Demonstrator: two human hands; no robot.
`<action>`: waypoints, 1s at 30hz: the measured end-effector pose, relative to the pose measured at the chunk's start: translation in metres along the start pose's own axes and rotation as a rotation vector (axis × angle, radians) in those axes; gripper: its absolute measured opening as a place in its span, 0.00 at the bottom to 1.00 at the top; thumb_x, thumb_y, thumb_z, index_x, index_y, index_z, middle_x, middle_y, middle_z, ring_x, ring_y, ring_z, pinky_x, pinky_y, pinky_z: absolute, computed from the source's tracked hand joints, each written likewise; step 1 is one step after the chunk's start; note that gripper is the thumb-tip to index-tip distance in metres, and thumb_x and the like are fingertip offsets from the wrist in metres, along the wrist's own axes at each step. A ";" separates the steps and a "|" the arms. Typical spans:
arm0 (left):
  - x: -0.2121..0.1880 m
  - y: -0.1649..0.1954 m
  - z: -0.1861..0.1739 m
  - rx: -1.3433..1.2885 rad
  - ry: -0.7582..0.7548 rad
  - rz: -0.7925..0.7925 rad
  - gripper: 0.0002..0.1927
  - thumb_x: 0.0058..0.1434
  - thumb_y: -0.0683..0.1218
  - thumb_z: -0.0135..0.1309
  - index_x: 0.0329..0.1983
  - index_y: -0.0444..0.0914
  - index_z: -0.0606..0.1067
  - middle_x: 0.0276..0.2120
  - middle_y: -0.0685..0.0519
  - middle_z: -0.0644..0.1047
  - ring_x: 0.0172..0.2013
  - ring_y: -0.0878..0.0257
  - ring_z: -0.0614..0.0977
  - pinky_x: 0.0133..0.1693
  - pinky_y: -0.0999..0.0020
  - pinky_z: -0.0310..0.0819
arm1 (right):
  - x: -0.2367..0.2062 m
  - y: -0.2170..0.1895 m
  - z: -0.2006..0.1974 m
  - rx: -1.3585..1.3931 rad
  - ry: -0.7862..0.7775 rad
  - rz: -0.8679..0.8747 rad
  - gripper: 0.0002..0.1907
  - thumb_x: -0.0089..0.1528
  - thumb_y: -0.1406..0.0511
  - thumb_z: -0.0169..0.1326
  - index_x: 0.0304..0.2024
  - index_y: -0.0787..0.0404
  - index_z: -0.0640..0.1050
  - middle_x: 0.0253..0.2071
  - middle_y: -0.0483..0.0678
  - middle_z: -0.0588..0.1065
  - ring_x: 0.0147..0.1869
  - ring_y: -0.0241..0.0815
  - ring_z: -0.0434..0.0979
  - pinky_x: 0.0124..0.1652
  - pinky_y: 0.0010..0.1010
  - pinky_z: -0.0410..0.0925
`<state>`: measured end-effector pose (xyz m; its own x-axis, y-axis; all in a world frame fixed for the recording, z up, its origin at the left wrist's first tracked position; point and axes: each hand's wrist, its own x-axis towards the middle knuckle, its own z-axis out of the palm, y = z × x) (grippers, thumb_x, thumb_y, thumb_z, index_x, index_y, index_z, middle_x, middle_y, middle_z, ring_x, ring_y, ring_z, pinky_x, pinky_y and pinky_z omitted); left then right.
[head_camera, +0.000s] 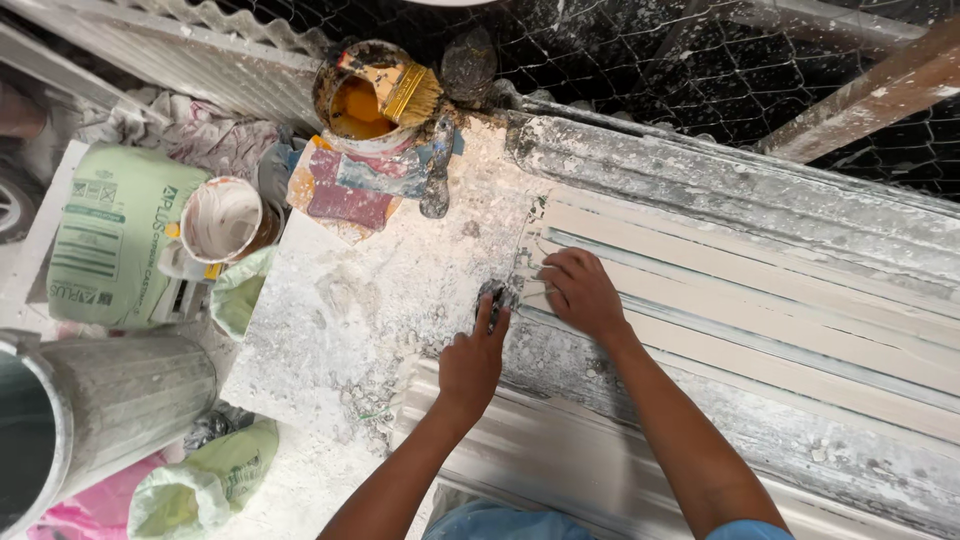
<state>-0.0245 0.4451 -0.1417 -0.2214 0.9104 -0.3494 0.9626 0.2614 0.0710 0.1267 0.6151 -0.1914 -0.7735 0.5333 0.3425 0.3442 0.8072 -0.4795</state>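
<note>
A single head-worn camera looks almost straight down, close above the white, plaster-dusted surface (360, 300). Both forearms enter from the bottom edge. No second view overlaps it.

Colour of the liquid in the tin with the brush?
Orange-yellow liquid in the tin, head view.

A paint tin (362, 95) with a brush (408, 90) stands beside a white cup (222, 220), a green sack (115, 235), a metal bucket (110, 400) and wire mesh (700, 70).

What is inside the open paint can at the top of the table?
Inside the paint can is orange liquid. A paintbrush rests across its rim and covers part of it. The bottom is hidden.
</note>
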 end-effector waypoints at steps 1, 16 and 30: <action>0.000 -0.001 -0.001 0.010 -0.040 0.003 0.38 0.61 0.39 0.54 0.75 0.49 0.58 0.76 0.48 0.52 0.31 0.53 0.84 0.25 0.60 0.81 | 0.001 -0.001 0.000 -0.040 0.019 -0.047 0.12 0.62 0.66 0.55 0.49 0.55 0.78 0.54 0.45 0.75 0.64 0.52 0.69 0.63 0.47 0.63; 0.017 -0.012 -0.008 0.057 -0.074 0.087 0.41 0.59 0.37 0.54 0.75 0.51 0.57 0.77 0.49 0.50 0.31 0.56 0.82 0.23 0.64 0.79 | 0.001 -0.005 0.009 -0.135 0.088 0.103 0.16 0.56 0.65 0.53 0.46 0.63 0.75 0.53 0.52 0.73 0.61 0.56 0.67 0.61 0.49 0.63; 0.036 0.002 -0.019 -0.034 -0.010 0.031 0.39 0.60 0.41 0.54 0.75 0.45 0.57 0.76 0.43 0.52 0.31 0.53 0.85 0.25 0.61 0.81 | 0.007 -0.015 -0.001 -0.112 0.110 0.106 0.21 0.52 0.65 0.53 0.47 0.67 0.73 0.52 0.54 0.71 0.61 0.57 0.67 0.62 0.51 0.62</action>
<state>-0.0331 0.4846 -0.1364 -0.1893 0.9151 -0.3560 0.9633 0.2434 0.1134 0.1171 0.6073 -0.1812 -0.6691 0.6363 0.3840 0.4825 0.7649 -0.4268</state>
